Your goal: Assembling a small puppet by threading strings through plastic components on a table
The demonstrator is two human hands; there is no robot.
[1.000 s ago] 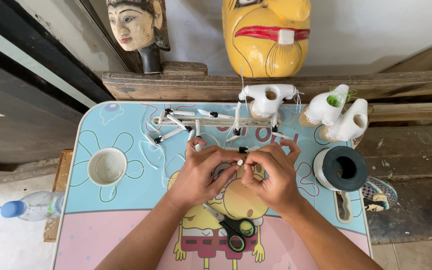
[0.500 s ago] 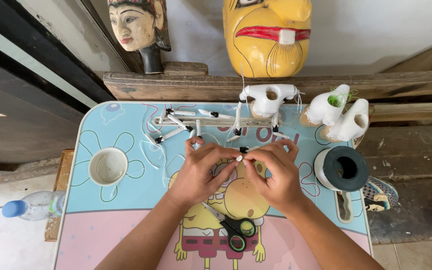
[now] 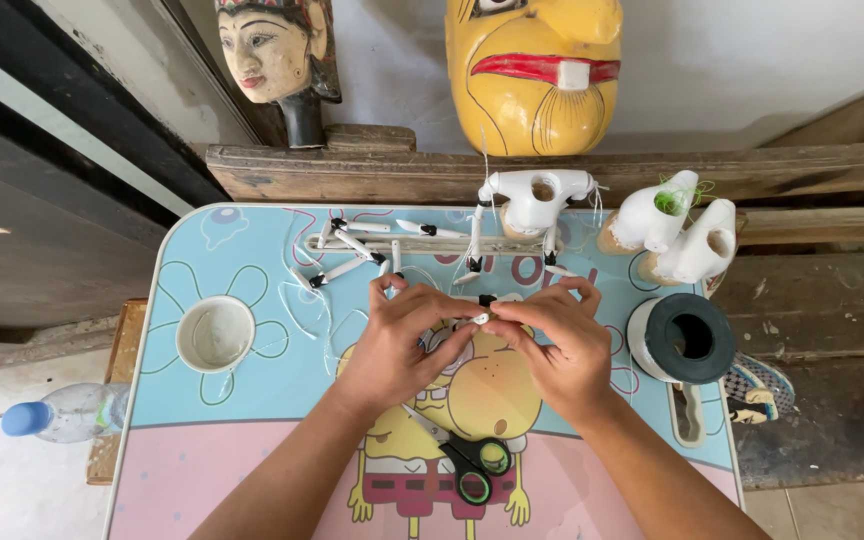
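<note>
My left hand (image 3: 399,345) and my right hand (image 3: 554,348) meet over the middle of a small cartoon-printed table (image 3: 252,450). Together the fingertips pinch a small white stick piece with a black tip (image 3: 485,308), and thin pale thread trails from it. Just beyond my hands lie several more white sticks with black ends (image 3: 352,250). A white puppet torso (image 3: 534,198) with hanging stick arms stands at the table's far edge. Black-handled scissors (image 3: 467,462) lie on the table below my wrists.
A white cup (image 3: 215,334) sits at the left. A black tape roll (image 3: 689,338) and two white puppet bodies (image 3: 680,228) are at the right. A yellow mask (image 3: 535,65) and a carved head (image 3: 270,55) stand behind on a wooden beam. A plastic bottle (image 3: 57,412) lies on the floor, left.
My hands have stayed together over the table's middle, with the fingers shifting slightly around the small piece. Nothing else moved.
</note>
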